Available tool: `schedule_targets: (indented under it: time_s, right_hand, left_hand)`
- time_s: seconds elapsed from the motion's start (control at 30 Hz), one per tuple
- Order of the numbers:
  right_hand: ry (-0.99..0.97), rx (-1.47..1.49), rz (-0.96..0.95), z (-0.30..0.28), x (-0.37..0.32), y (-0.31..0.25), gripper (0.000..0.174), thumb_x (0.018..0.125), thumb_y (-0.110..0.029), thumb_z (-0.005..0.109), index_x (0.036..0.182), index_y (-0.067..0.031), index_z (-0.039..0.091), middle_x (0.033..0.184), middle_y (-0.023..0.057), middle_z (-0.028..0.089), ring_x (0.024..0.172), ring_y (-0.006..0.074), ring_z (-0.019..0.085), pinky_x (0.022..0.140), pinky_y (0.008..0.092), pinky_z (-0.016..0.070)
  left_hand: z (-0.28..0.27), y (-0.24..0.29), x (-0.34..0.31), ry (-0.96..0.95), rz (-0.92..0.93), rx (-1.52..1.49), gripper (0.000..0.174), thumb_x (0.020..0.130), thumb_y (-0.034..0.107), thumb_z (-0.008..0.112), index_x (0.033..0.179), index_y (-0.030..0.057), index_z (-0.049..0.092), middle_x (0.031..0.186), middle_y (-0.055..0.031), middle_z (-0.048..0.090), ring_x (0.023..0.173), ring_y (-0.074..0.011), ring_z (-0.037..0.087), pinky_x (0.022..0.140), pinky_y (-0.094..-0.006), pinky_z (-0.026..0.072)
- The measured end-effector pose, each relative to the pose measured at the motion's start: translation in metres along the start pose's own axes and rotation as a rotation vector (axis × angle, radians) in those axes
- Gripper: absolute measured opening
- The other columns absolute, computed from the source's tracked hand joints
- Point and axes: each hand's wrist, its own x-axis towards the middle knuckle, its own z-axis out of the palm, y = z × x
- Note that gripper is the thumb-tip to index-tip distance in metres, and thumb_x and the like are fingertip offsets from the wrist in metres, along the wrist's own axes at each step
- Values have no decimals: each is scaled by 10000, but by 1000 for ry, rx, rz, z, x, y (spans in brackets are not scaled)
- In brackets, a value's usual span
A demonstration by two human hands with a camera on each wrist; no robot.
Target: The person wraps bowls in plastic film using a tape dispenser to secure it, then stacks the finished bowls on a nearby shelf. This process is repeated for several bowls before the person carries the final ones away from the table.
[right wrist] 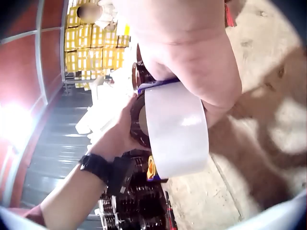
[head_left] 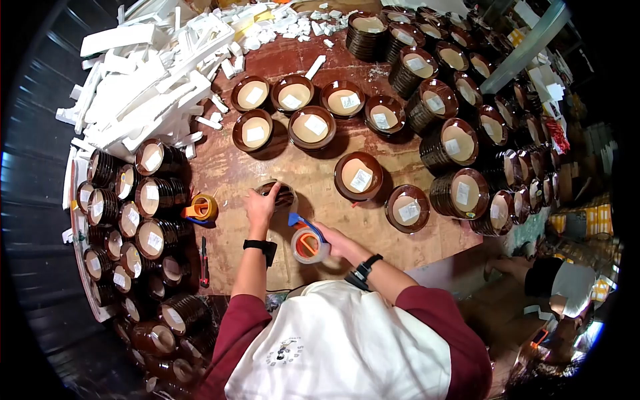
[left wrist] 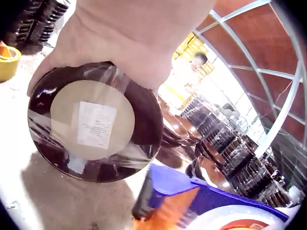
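My left hand (head_left: 261, 207) grips a dark brown glazed bowl (head_left: 285, 197) over its rim, near the middle of the table, tipped on its side. In the left wrist view, the round bowl (left wrist: 127, 108) faces the camera, with a pale base, a white printed label (left wrist: 96, 125) and clear tape strips across its rim. My right hand (head_left: 339, 245) holds a blue tape dispenser (head_left: 303, 221) just right of the bowl. Its wide roll of clear tape (right wrist: 177, 132) fills the middle of the right wrist view and partly hides the bowl.
Labelled bowls (head_left: 312, 127) stand across the table, with tall stacks (head_left: 450, 143) at right and more stacks (head_left: 157, 197) at left. A yellow tape roll (head_left: 205, 208) and a red-black cutter (head_left: 204, 262) lie left. White foam scraps (head_left: 143, 80) pile up behind. Another person (head_left: 567, 283) is at right.
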Motion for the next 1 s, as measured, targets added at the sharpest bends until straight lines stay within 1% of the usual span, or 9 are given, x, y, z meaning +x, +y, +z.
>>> schedule_targets:
  time_s: [0.13, 0.2, 0.27, 0.33, 0.5, 0.6, 0.77, 0.87, 1.0]
  right_hand:
    - [-112, -127, 37, -9, 59, -19, 420, 1020, -380, 512, 1105, 5, 656, 947, 115, 708, 775, 206, 693, 727, 391, 604]
    - [95, -855, 98, 16, 67, -24, 344, 908, -293, 624, 936, 43, 693, 876, 133, 708, 690, 227, 687, 614, 390, 561]
    - [105, -936, 111, 27, 96, 4, 288, 892, -220, 605, 897, 52, 697, 842, 124, 697, 661, 213, 658, 576, 399, 519]
    - [197, -962, 20, 49, 96, 16, 257, 876, -171, 590, 857, 62, 697, 779, 103, 676, 624, 188, 612, 555, 394, 490]
    - [57, -820, -8, 4, 74, 31, 445, 780, -378, 753, 784, 63, 695, 741, 85, 664, 617, 168, 582, 562, 364, 491]
    - [100, -881, -82, -32, 38, 22, 444, 849, -381, 739, 909, 59, 721, 818, 73, 693, 688, 145, 627, 618, 313, 514]
    - [168, -598, -101, -87, -28, 17, 417, 922, -325, 691, 1046, 72, 710, 935, 83, 721, 781, 149, 668, 688, 292, 542]
    - [237, -472, -167, -113, -69, 23, 400, 934, -308, 676, 1059, 70, 712, 921, 68, 722, 776, 125, 666, 676, 267, 534]
    - [373, -500, -228, -145, -120, 36, 376, 962, -279, 648, 1113, 61, 701, 992, 85, 727, 810, 139, 680, 719, 273, 553]
  left_hand:
    - [-1, -1, 0, -34, 22, -5, 980, 732, 727, 682, 1289, -61, 507, 1329, -347, 482, 1242, -486, 488, 1010, -552, 422]
    - [-1, -2, 1, -39, 47, 15, 957, 740, 728, 673, 1287, -43, 519, 1354, -333, 470, 1262, -480, 471, 1013, -583, 402]
    - [0, 4, -2, -44, 89, 46, 932, 753, 723, 662, 1300, -20, 531, 1393, -325, 447, 1288, -474, 450, 1027, -613, 372]
    - [16, 0, -5, 251, 368, 127, 771, 819, 647, 637, 1277, 28, 603, 1426, -303, 451, 1323, -481, 415, 1096, -566, 319]
    - [9, -8, -7, 46, 846, 350, 783, 800, 656, 656, 1316, 74, 568, 1354, -251, 525, 1313, -484, 424, 1079, -656, 291]
    - [-2, 25, -39, 164, 716, 815, 810, 775, 656, 683, 1317, 70, 545, 1276, -208, 567, 1293, -507, 435, 1070, -685, 283]
    - [27, 2, -21, 315, 696, 815, 396, 850, 132, 643, 1234, 68, 566, 1132, -170, 573, 952, -368, 551, 836, -518, 459]
    - [32, -12, -12, 360, 692, 764, 471, 861, 151, 643, 1320, 105, 547, 1136, -159, 571, 957, -373, 558, 819, -506, 476]
    - [-8, -10, 5, -146, 482, 404, 623, 855, 304, 691, 1400, 101, 468, 1210, -237, 592, 1048, -438, 620, 874, -497, 511]
